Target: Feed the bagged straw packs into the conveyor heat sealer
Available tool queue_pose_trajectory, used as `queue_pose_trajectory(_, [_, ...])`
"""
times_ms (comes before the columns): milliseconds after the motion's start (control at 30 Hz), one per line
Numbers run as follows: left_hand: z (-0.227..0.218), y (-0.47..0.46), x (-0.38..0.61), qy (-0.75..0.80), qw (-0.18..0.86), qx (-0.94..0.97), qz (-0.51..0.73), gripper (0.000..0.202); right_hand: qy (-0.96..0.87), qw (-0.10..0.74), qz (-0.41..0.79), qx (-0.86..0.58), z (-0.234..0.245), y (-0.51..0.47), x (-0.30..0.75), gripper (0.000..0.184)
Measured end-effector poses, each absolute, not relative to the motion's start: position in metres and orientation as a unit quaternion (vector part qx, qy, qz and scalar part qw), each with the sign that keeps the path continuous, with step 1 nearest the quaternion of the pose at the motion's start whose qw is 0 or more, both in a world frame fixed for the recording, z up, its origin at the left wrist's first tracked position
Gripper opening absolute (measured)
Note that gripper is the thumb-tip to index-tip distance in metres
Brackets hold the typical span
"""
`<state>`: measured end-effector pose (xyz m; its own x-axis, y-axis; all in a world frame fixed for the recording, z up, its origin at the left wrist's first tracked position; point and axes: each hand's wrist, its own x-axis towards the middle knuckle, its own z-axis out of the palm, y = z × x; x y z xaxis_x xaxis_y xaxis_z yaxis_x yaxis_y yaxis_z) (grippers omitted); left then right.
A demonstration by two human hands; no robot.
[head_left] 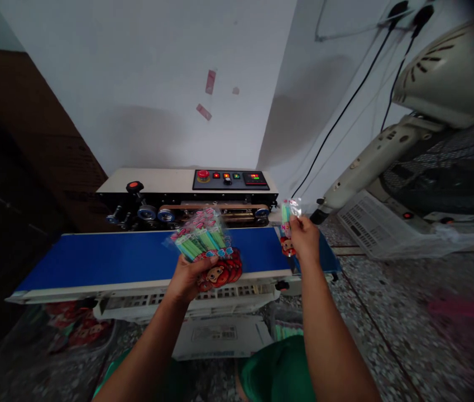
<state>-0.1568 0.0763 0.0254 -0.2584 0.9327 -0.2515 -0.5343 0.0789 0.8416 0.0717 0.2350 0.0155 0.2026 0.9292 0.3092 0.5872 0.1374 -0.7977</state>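
A fanned stack of clear plastic packets [205, 241] with green sticks and red cartoon-face ends is gripped in my left hand [186, 276], thumb across the top. It is over the blue conveyor belt [115, 259] of a band sealer [153, 181]. My right hand [305, 239] pinches one similar packet [286, 215] upright near the belt's right end, with its cartoon face toward the bottom and its clear top edge above my fingers. The parts of the packets behind my fingers are hidden.
The sealer's control panel [230, 180] has a red stop button and lit displays. At right stand a pale machine arm [360, 156] and a white plastic crate [364, 226]. Below the belt are a cardboard box [220, 338], a bag of red items [81, 329] and a container of green sticks [287, 329].
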Motion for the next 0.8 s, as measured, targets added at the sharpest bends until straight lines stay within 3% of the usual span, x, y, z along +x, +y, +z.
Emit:
queue_pose_trajectory(167, [0.026, 0.076, -0.155, 0.46, 0.581, 0.223, 0.633, 0.035, -0.632, 0.246, 0.088, -0.73, 0.005, 0.239, 0.083, 0.031])
queue_pose_trajectory(333, [0.021, 0.076, -0.156, 0.462, 0.607, 0.246, 0.597, 0.028, -0.682, 0.179, 0.082, -0.705, 0.005, 0.238, 0.052, 0.029])
queue_pose_trajectory(467, [0.019, 0.078, -0.155, 0.468, 0.597, 0.241, 0.606, 0.036, -0.716, 0.258, 0.096, -0.641, 0.016, 0.226, 0.029, 0.031])
queue_pose_trajectory(567, [0.022, 0.08, -0.153, 0.46, 0.583, 0.237, 0.627, 0.043, -0.742, 0.334, 0.281, -0.51, 0.031, 0.207, 0.012, 0.039])
queue_pose_trajectory(667, [0.025, 0.079, -0.151, 0.431, 0.579, 0.242, 0.648, 0.048, -0.742, 0.323, 0.475, -0.345, 0.041, 0.188, -0.006, 0.037])
queue_pose_trajectory(800, [0.026, 0.078, -0.15, 0.421, 0.585, 0.243, 0.649, 0.046, -0.71, 0.353, 0.522, -0.315, 0.038, 0.18, -0.023, 0.025])
